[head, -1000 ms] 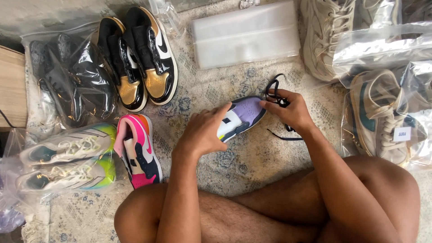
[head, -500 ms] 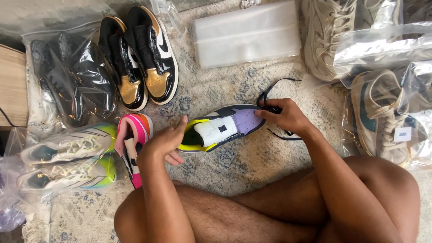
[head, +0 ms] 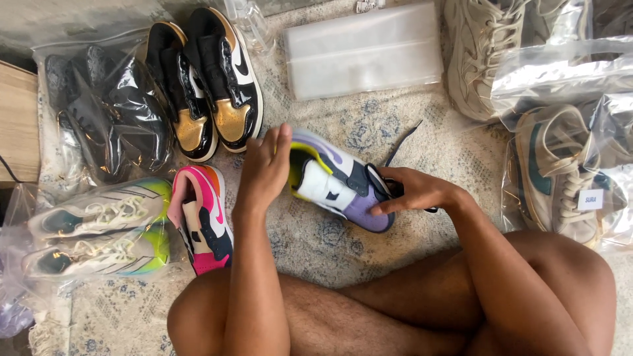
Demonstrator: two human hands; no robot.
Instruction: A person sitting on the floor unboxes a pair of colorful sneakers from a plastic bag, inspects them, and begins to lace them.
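Observation:
A purple, white and navy sneaker (head: 339,188) with a yellow lining lies across the patterned rug (head: 389,132) in front of my crossed legs. My left hand (head: 264,168) grips its heel end, fingers upright against the collar. My right hand (head: 412,191) presses on its toe end, where black laces trail out. A pink, white and navy sneaker (head: 200,217) rests on the rug just left of my left arm.
A black and gold pair of sneakers (head: 204,79) stands behind the pink one. Bagged shoes lie at the left (head: 99,224) (head: 105,112) and right (head: 567,171). A stack of clear plastic bags (head: 362,49) sits at the back, beige sneakers (head: 484,53) beside it.
My left hand left the pink sneaker and came back to the purple sneaker's heel. The purple sneaker has turned and now lies lower on the rug, toe toward my right hand.

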